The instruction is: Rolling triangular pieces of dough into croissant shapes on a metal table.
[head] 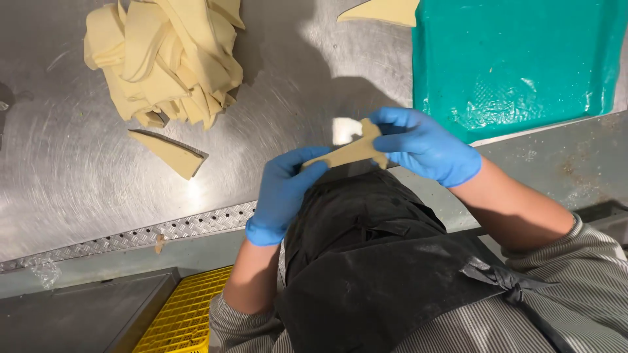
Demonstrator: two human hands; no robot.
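— We have the dough strip (pixel 350 151) up in the air between both hands, just in front of the black apron (pixel 386 261) and over the near edge of the steel surface (pixel 65 176). Our left hand (pixel 282 193) pinches its narrow end, fingers (pixel 313 171) closed on it; our right hand (pixel 425 147) grips the broader end, fingers (pixel 392 119) folded round the top.

— So both hands are holding it, neither one spread. What worries us?

— The strip looks thin and soft. If we pull the two ends apart too hard, we judge it could stretch or tear in the middle.

— And if one pinch slips?

— Then it may swing down against the apron, or fall past the surface's edge toward the yellow crate (pixel 183 314) below.

— The gloves look smooth, too.

— Yes, a light grip on floury dough could slide. A hard one could dent it.

— The rest of our dough?

— The heap of strips (pixel 167 59) sits well apart at the far left, with one cut wedge (pixel 173 153) just beside it and the green board (pixel 517 62) at the right. Those are out of our way.
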